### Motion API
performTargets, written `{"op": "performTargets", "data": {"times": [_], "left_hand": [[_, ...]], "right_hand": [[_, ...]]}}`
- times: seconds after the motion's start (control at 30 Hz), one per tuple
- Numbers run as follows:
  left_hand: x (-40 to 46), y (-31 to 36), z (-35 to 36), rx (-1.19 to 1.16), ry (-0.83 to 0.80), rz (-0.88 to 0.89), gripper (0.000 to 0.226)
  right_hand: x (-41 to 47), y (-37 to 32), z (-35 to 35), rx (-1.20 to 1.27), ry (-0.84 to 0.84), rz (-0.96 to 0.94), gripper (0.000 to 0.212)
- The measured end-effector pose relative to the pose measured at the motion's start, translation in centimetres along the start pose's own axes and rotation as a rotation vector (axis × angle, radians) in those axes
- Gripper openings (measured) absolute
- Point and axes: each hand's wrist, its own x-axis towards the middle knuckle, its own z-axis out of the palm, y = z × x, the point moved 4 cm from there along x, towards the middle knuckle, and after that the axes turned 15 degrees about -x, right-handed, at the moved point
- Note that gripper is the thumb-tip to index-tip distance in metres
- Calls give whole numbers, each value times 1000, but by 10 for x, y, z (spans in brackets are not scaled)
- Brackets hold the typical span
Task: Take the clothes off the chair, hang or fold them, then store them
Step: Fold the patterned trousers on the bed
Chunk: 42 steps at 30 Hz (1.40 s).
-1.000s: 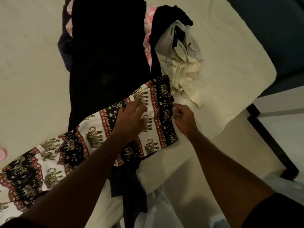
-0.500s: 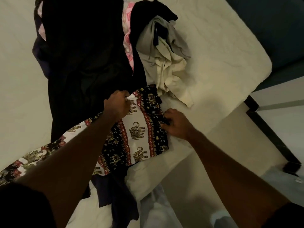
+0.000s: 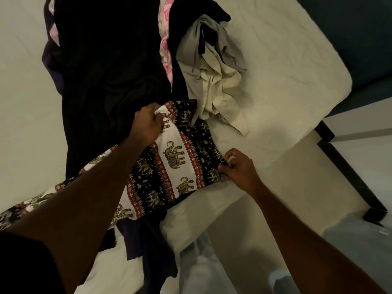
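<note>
Printed elephant-pattern garment (image 3: pixel 169 164) is lying at the bed's (image 3: pixel 286 71) near edge, overlapping the black garment (image 3: pixel 110 81). You're gripping its far corner in curled left hand (image 3: pixel 147 122) fingers, right hand (image 3: pixel 237 168) pinching the near-right hem. Risk: pulling drags the black one, or cloth slides off the edge.

Dim, warm-yellowish indoor light, source out of frame and not identifiable. The bed sheet (image 3: pixel 275 66) was the brightest surface, no glare or blown highlights. The black garment (image 3: pixel 110 66) was crushed to near-solid black, folds barely readable. Soft shadow fell below the right hand (image 3: pixel 237 168) on the sheet, and the bed's side face was darker. Wide-angle distortion bent the bed edge and the floor trim (image 3: pixel 350 172) at right. Both forearms were soft near the bottom corners. The elephant-print cloth (image 3: pixel 180 158) at centre was fairly sharp, with mild compression smear overall.
</note>
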Motion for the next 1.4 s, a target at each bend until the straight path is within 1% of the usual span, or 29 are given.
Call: {"op": "performTargets", "data": {"times": [0.07,0.17,0.23,0.3,0.33,0.37,0.4,0.43,0.47,0.5,0.53,0.57,0.6,0.63,0.7,0.77,0.8,0.87,0.9,0.93,0.97,1.03,1.07,1.13,1.17,1.23,1.3,1.37,1.4], "left_hand": [[-1,-3,-2,41,-18,2,9],[-7,-7,0,212,-30,-1,31],[-13,-7,2,287,-19,3,45],[-17,-5,8,231,-38,-19,52],[-19,-4,10,180,-58,-20,50],[-21,-2,11,118,-91,-7,42],[-23,1,14,52,-143,3,29],[-25,4,16,-4,-216,3,16],[-29,7,18,-36,-304,-2,9],[-33,8,21,-55,-397,-15,9],[-36,10,23,-69,-483,-28,12],[-39,11,24,-85,-551,-37,15],[-41,11,25,-99,-598,-45,17],[-42,11,26,-120,-623,-59,17],[-44,12,27,-167,-647,-96,17],[-45,13,30,-193,-661,-115,18],[-43,12,30,-212,-658,-129,20],[-41,12,29,-266,-638,-153,23],[-41,14,30,-298,-630,-151,24],[-40,16,30,-344,-625,-146,25],[-40,20,31,-397,-620,-145,28],[-35,26,34,-464,-597,-160,35],[-30,27,36,-447,-572,-150,32],[-15,22,42,-263,-475,-100,17],[-10,18,44,-147,-425,-80,18],[-5,11,50,-1,-317,-53,30],[-7,10,56,36,-258,-16,41],[-10,12,60,47,-225,5,40],[-11,11,60,63,-208,11,38]], "right_hand": [[-5,2,-1,-154,107,16,37],[-16,3,3,-409,210,-15,42],[-21,-9,8,-413,313,-100,36],[-20,-28,12,-334,385,-197,26],[-19,-38,16,-248,355,-221,22],[-15,-48,21,-160,284,-204,21],[-11,-55,28,-97,193,-159,28],[-6,-59,35,-72,101,-98,42],[-1,-61,41,-93,38,-56,55],[2,-63,45,-168,3,-38,60],[5,-62,49,-246,-15,-47,52],[5,-62,50,-277,-11,-57,35],[5,-61,49,-226,7,-75,18],[3,-58,48,-154,38,-92,18],[-1,-51,45,-17,72,-101,27],[-4,-47,44,75,15,-100,27],[-2,-47,45,82,-35,-82,35],[4,-47,48,19,-168,-20,65],[6,-48,47,-22,-225,-3,72],[9,-47,46,-37,-257,1,71],[10,-47,41,-19,-250,-2,64],[11,-42,27,35,-159,5,47],[11,-38,21,37,-109,15,39],[10,-31,9,-53,-34,25,25],[8,-27,6,-138,-1,26,20],[6,-19,3,-287,21,43,17],[7,-10,6,-340,-29,58,17],[7,-6,10,-345,-53,48,26],[7,-5,11,-356,-25,37,25]]}}
